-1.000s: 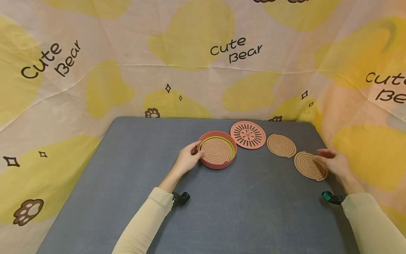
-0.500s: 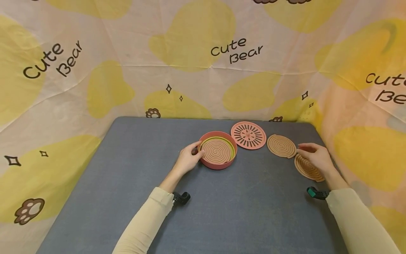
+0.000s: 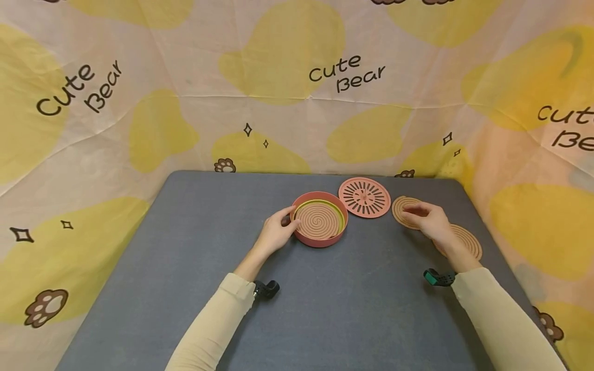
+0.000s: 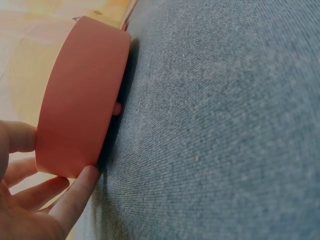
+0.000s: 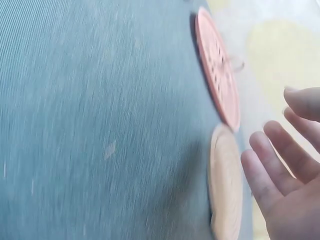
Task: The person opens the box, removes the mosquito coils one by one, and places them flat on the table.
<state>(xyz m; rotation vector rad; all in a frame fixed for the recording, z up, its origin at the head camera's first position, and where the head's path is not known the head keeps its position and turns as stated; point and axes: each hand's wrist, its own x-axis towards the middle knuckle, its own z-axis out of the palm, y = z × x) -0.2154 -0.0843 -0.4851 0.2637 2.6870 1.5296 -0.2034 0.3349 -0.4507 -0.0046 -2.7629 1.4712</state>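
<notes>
My left hand (image 3: pixel 274 232) holds the left side of a round red mosquito coil box (image 3: pixel 317 243). In the left wrist view its fingertips rest against the box's smooth outer wall (image 4: pixel 82 100). Inside the box lies a brown mosquito coil (image 3: pixel 317 220), with a yellow-green ring (image 3: pixel 341 216) around it. My right hand (image 3: pixel 433 225) hovers over a second mosquito coil (image 3: pixel 401 208), hiding part of it. Its fingers are loosely bent and hold nothing in the right wrist view. Another mosquito coil (image 3: pixel 469 242) lies partly behind the right wrist.
A pink slotted lid (image 3: pixel 364 198) lies flat between the box and the loose coils, near the table's back edge. The blue-grey table (image 3: pixel 362 309) meets a yellow-patterned cloth (image 3: pixel 278 118) at the back and right. Both wrists wear dark bands.
My right hand has moved left, from the far-right coil to over the coil nearer the lid. My left hand has stayed on the box.
</notes>
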